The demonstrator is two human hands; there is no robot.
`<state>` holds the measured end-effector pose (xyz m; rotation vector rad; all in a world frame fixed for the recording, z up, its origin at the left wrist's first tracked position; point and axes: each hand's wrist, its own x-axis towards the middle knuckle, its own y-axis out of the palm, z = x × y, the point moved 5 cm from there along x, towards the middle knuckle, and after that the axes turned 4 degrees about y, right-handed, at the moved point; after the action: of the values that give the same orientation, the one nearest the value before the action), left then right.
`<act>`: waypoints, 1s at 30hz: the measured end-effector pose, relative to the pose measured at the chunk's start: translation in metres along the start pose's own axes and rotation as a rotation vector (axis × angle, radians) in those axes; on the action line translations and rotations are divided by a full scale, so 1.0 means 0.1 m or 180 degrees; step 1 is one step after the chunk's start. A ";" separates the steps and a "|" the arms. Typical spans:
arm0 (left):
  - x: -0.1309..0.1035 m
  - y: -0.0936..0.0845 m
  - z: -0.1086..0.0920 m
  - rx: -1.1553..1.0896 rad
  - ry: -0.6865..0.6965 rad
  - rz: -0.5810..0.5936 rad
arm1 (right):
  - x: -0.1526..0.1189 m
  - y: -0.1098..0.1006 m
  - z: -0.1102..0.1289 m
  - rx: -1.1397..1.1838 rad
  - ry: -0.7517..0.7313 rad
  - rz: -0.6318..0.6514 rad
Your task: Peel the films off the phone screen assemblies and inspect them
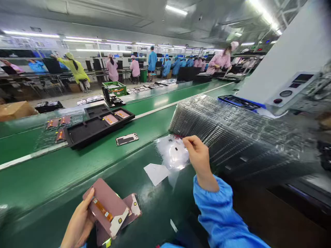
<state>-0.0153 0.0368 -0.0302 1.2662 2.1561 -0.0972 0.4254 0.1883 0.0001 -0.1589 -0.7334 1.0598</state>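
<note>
Left hand [81, 220], lower left, clamps panel [107, 198] between thumb and fingers; second panel [133, 207] partly beneath. Right hand [198, 155], right of centre: thumb and fingers pressed together at clear bag [174, 156]; cannot tell whether anything pinched. Clear trays [204, 115] stacked, right. Black tray [86, 133], left, holding pink panels [110, 119].

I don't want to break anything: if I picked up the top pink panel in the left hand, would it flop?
Probably not: the top pink panel looks flat with the left hand at one side. It seems thin, so it may crack if dropped. Its orange strip looks ribbon-like, so might bend.
</note>
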 end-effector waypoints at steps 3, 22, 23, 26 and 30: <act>-0.10 0.06 -0.04 0.0057 0.0085 0.0117 | 0.33 0.06 -0.26 -0.0164 0.0166 0.0020; 0.00 1.04 -0.08 0.0593 0.0880 0.1522 | -1.06 1.53 0.80 0.2575 0.0997 0.3096; 0.03 1.13 -0.04 0.0805 0.0940 0.1714 | -1.21 1.60 0.89 0.2759 0.1035 0.3357; 0.23 1.30 0.01 0.1347 0.1101 0.1926 | -1.52 1.76 0.94 0.3857 0.2022 0.4230; 0.91 1.29 -0.27 0.2011 0.1648 0.1532 | -1.48 1.85 0.77 0.4986 0.2992 0.4286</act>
<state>0.0454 0.1850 -0.0272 2.3614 2.2365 -0.2912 0.2001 0.1410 -0.0953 0.2678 1.3733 2.2451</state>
